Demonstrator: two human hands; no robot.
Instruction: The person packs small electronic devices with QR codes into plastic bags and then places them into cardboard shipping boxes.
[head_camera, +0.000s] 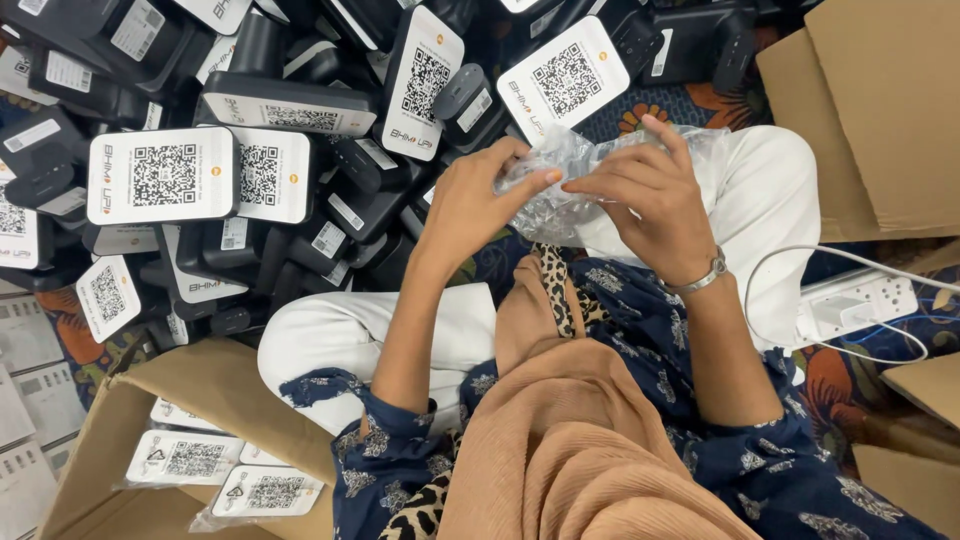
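**Both hands pinching a clear plastic bag over the lap**

The left hand and the right hand are both gripping a crumpled clear plastic bag, fingers closed on its film from either side, thumbs and fingertips meeting near its middle. The bag is hanging just above the person's lap, between the white-trousered knees, and whether anything is lying inside it cannot be told. A metal wristband is sitting on the right wrist. Just beyond the hands, a heap of black devices with white code-printed faces is spreading across the floor. An open cardboard box is lying at lower left, holding bagged white-faced units. At the right, a white power strip is resting with a charger plugged in.
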